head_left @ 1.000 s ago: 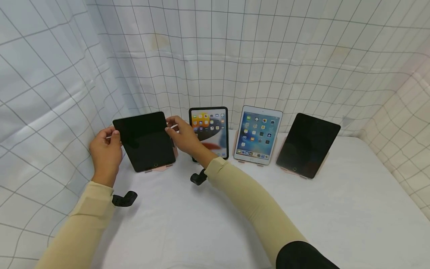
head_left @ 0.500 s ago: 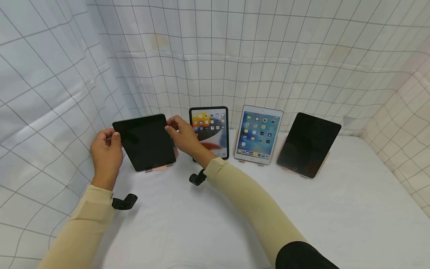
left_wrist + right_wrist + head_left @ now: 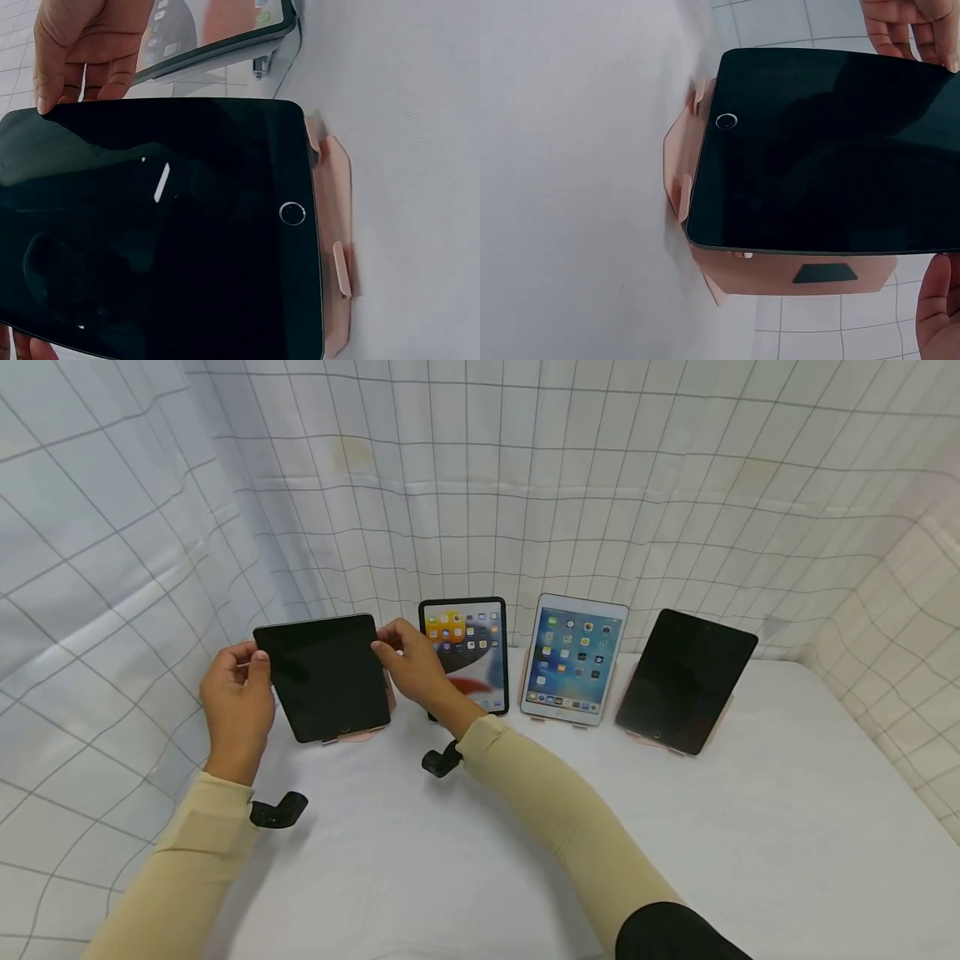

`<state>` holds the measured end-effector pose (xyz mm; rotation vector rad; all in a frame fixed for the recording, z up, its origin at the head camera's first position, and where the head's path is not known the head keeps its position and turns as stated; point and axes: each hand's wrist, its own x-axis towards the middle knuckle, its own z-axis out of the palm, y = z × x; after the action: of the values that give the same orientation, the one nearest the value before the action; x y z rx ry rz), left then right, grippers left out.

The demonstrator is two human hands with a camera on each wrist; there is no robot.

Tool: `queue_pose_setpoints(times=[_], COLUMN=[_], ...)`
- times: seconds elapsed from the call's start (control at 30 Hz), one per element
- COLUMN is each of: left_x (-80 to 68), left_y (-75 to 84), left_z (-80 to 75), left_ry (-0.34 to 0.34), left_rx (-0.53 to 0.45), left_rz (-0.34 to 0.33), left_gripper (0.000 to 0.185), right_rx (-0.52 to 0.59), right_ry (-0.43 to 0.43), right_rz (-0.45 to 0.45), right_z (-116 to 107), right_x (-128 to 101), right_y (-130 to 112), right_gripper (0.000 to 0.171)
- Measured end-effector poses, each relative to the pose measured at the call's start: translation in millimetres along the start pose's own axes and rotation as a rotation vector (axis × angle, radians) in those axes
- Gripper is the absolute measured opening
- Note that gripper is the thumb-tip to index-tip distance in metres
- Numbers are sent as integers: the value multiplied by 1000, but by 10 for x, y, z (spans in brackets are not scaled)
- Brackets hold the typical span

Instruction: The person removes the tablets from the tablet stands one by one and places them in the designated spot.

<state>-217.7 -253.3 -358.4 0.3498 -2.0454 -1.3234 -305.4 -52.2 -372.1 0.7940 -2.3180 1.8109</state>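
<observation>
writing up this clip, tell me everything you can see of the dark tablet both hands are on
The black-fronted tablet with a dark, switched-off screen is the leftmost of four in a row. Its glossy glass face shows reflections, with a round home button at its lower edge and rounded corners. It leans back, tilted, on a pink plastic stand whose small front tabs catch its bottom edge, on the white cloth-covered table. The left hand holds its left edge and the right hand its right edge, near the top.

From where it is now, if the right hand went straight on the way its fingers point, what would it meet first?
Probably the dark tablet: the right hand points leftward at its upper right edge and seems already to touch it. Depth is unclear.
</observation>
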Motion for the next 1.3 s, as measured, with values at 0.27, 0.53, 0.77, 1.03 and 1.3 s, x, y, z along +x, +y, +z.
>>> queue_pose_setpoints(times=[0.27,0.53,0.77,1.03,1.3], left_x=[0,-17,-37,-23,-54], left_y=[82,176,248,239,212], left_z=[-57,-155,-295,-518,-650], left_ry=[-6,-56,-167,-375,-495], left_rx=[-64,-57,-24,79,32], left_rz=[-23,-93,-77,17,54], left_gripper=[31,27,20,23,10], right_rx=[75,145,194,263,273], right_ry=[-4,-19,-43,-70,-115], right_rz=[11,-19,-9,18,41], right_z=[-10,-40,-77,-71,-83], right_x=[-55,-105,-153,-239,-323], right_y=[-47,-75,-85,-115,-168], right_gripper=[10,10,10,8,8])
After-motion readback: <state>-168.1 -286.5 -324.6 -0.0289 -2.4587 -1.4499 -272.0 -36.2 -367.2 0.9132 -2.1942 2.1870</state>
